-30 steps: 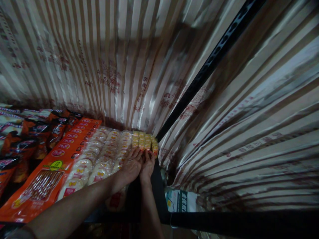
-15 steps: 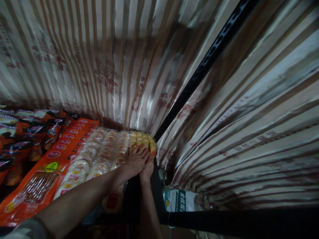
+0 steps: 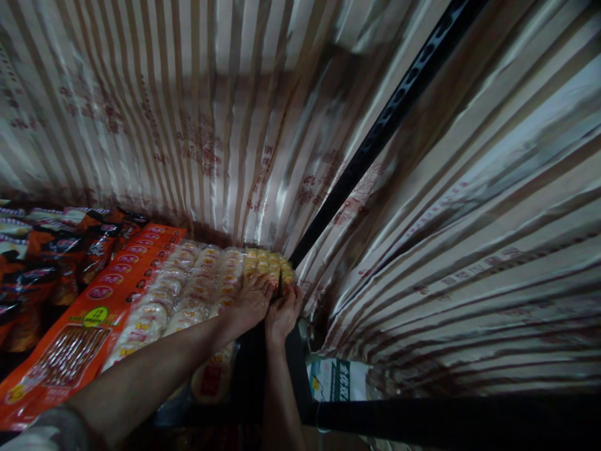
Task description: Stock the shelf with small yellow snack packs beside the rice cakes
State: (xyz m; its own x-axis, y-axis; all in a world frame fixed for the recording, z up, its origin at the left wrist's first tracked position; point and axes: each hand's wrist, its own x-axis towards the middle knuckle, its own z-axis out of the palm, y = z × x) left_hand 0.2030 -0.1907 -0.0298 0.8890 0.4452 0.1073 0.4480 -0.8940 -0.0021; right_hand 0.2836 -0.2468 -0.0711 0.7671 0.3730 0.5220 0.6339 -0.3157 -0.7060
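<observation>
My left hand [image 3: 254,299] lies over the front of the left rows of small yellow packets [image 3: 261,258], its fingers stretched forward and touching them. Beside it, my right hand [image 3: 283,314] is curled around the front end of the rightmost row of yellow packets [image 3: 286,274]; its fingertips are partly hidden. A narrow dark gap runs between the two groups. Left of my hands stand rows of round, pale, clear-wrapped cakes [image 3: 195,285], and one flat pack with a red label [image 3: 211,379] lies at the front, below my left forearm.
A long orange snack bag [image 3: 77,338] lies left of the cakes, with several black-and-orange bags [image 3: 51,244] beyond. A black post [image 3: 357,166] rises from the shelf corner. Striped foil sheeting [image 3: 197,113] hangs behind. A green-and-white package [image 3: 331,379] sits low right.
My hands have moved apart: the left has slid slightly left and back, the right a little right. A gap between the yellow packet groups now shows between them.
</observation>
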